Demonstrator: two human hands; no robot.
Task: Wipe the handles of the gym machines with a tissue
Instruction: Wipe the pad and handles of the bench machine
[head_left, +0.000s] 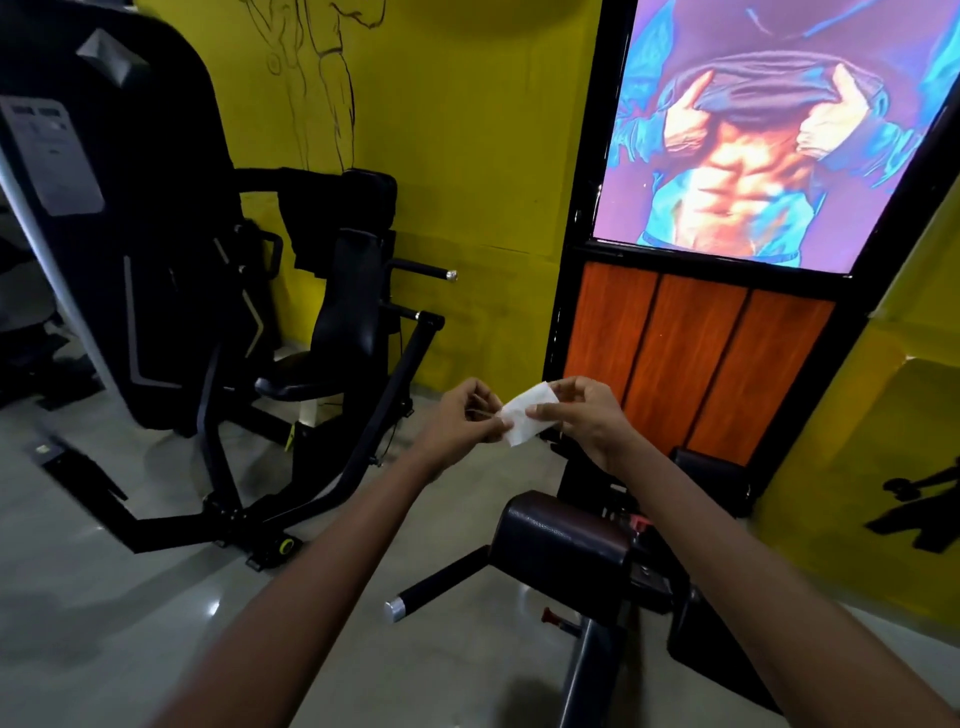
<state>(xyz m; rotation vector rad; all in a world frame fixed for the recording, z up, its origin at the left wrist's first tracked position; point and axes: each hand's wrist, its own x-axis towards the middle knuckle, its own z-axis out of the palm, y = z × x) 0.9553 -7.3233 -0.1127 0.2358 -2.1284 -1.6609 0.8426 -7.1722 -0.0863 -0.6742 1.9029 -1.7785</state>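
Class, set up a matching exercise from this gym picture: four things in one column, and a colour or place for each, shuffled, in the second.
Things
1. tissue
2. wall
3. wood panels
4. padded roller

Colour or place
A. yellow
B. pinched between the left hand and the right hand
C. dark, low down under the right forearm
D. orange-brown, below the poster

Pairs: 1-B, 2-A, 3-D, 4-C

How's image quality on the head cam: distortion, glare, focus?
Head view: wide-angle bending bows the poster frame and walls; soft overall; glare patches on the floor; black machine underexposed, detail lost; tissue between left hand and right hand nearly blown out.
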